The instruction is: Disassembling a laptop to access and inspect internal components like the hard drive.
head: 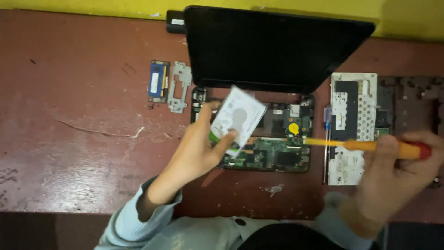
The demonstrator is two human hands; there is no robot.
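My left hand (200, 148) holds a white-labelled hard drive (238, 118) tilted above the opened laptop base (277, 153), whose green circuit board is exposed. In my right hand (397, 171) lies an orange-handled screwdriver (370, 146), its shaft pointing left toward the board. The laptop's black screen (273, 46) stands open behind the base.
A blue memory module (158, 81) and a grey metal bracket (179, 87) lie on the red-brown table left of the laptop. A white keyboard backing plate (354, 125) and a dark plastic frame (411, 102) sit at the right. A black battery (175, 21) rests by the yellow wall.
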